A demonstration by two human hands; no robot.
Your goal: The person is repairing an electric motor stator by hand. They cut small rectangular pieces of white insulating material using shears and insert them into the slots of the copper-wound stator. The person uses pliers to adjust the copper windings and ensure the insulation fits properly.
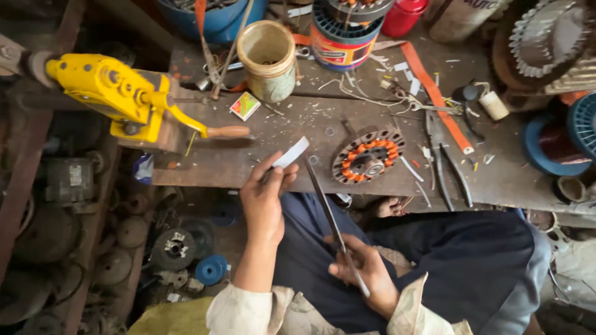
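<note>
The left hand (264, 201) is pinching a white strip (292, 152) over the bench (298, 124); the right hand (363, 270) is gripping long scissors (332, 223). A wound motor core (367, 155) and pliers (444, 155) are lying nearby; the blade tips are blurring.

Scuffed, cluttered wooden workbench (261, 133) above a dim floor (74, 248) of motor parts

I see the blue plastic bucket (217, 18) and red round canister (403, 15) cut by the top edge; the blue wire spool (583, 124) runs off right; left-side metal parts (56, 248) too dark to identify.
</note>
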